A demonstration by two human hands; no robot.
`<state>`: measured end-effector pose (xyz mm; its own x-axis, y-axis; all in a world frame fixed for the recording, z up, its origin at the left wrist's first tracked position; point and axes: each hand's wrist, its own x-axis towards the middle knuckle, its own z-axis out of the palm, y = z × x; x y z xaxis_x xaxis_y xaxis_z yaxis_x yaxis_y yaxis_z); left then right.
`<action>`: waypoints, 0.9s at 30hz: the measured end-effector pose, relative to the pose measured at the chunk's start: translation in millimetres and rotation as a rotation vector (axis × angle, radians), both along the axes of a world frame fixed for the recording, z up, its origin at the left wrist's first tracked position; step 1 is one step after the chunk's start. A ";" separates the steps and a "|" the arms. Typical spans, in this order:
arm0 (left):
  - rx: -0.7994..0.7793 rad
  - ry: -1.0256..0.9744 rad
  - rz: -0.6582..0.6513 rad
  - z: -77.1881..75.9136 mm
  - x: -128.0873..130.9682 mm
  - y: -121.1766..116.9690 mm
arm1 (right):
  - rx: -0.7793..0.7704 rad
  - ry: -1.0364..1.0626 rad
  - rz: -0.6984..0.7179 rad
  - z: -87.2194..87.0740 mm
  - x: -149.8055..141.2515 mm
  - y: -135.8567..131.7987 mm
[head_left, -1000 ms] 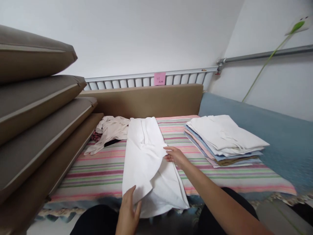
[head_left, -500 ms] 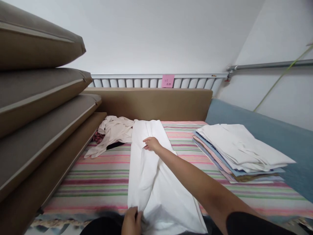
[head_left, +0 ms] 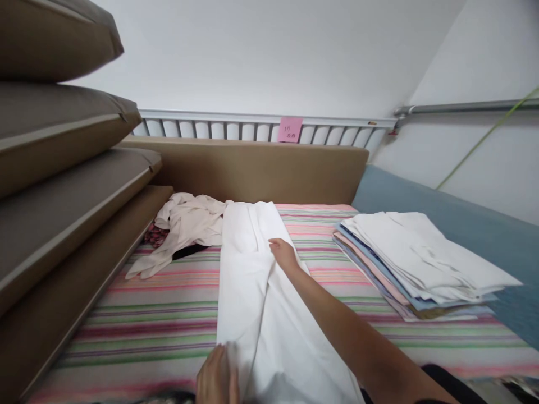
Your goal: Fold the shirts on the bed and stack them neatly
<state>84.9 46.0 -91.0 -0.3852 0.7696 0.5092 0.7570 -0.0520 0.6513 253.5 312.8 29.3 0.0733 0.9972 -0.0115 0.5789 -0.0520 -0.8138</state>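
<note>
A long white garment [head_left: 240, 286] lies lengthwise in front of me, with its side folded inward over the rest and a crease running down its middle. My right hand [head_left: 284, 255] reaches over its upper part, fingers closed on the fabric near the inner fold. At the near left edge is my left hand [head_left: 215, 376], with the cloth between thumb and fingers; the fingertips are slightly blurred. The garment's near end runs out of view at the bottom.
A stack of folded clothes [head_left: 421, 258] with white on top sits to the right. A crumpled cream garment [head_left: 193, 224] lies at the far left on the striped sheet [head_left: 147, 320]. Thick brown cushions [head_left: 71, 213] rise on the left, and a brown panel [head_left: 252, 171] stands behind.
My right hand has moved right across the garment, drawing the upper folded layer over. My left hand has shifted slightly left and up along the near edge. The view has tilted a little.
</note>
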 end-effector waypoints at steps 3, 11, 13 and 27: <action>0.013 0.269 -0.120 15.1 13.0 26.1 | -0.148 -0.049 -0.066 -15.2 20.4 4.1; -0.015 0.524 -0.109 -10.2 32.6 50.1 | -0.065 -0.080 -0.045 -31.0 -5.5 14.7; -0.055 0.530 -0.121 -11.6 30.3 47.4 | 0.006 -0.077 -0.013 -32.8 -0.7 13.9; -0.152 -0.309 -0.087 31.7 -13.2 11.3 | 0.069 0.115 -0.067 -22.9 100.2 -61.5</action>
